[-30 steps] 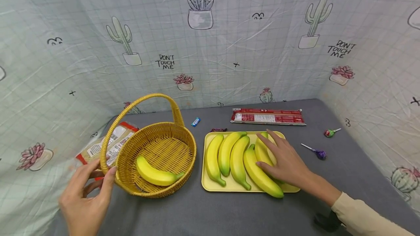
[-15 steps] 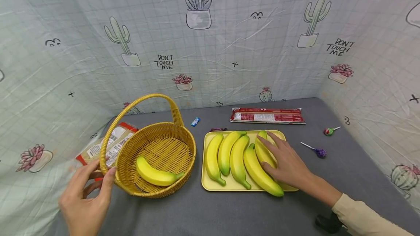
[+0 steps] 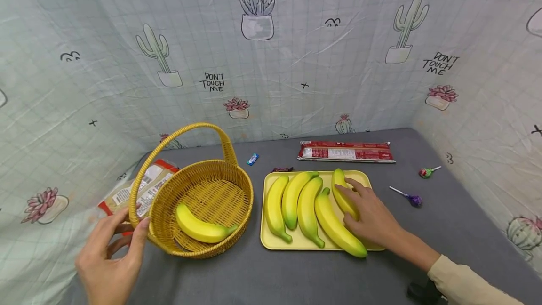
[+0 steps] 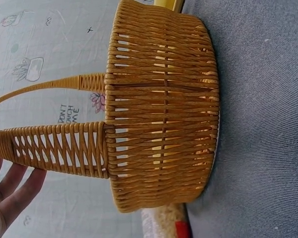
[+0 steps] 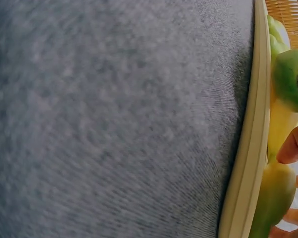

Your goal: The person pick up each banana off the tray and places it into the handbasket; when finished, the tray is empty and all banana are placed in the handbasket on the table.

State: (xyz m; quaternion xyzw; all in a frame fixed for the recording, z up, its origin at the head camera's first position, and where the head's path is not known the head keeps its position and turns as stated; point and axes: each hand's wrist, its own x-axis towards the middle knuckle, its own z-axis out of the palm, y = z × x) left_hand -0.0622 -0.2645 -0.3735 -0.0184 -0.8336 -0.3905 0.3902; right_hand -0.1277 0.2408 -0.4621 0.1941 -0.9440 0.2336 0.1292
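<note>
At the left in the head view, my left hand pinches the lower part of the handle of a yellow wicker basket. One banana lies inside it. The left wrist view shows the fingers at the handle. A pale yellow tray holds several bananas to the basket's right. My right hand holds the rightmost banana in the tray, thumb on its near side and fingers over the far side. The palm hides that banana's lower end. In the right wrist view, thumb and fingers surround the banana.
A red flat packet lies behind the tray. Two lollipops, one purple and one green-red, lie at the right. A blue candy and a dark wrapped candy lie behind. A red-edged bag sits behind the basket.
My right hand has shifted slightly right and down, its fingers closing around the rightmost banana, whose upper end has tilted a little. The left hand and basket stay put.
</note>
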